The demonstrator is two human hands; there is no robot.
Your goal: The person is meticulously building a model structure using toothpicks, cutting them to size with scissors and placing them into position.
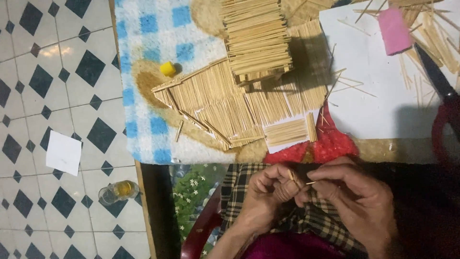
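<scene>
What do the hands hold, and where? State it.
Thin wooden sticks, pinched at their lower ends between fingertips of the left hand and right hand.

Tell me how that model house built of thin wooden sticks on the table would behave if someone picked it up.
The model house of thin wooden sticks is probably light for its size, being only slim sticks. It looks fragile: the walls and roof are flat stick panels joined at their edges, so a squeeze could crack them. It likely stays fairly stiff if lifted from beneath its wide base on the checked blue-and-white cloth.
</scene>
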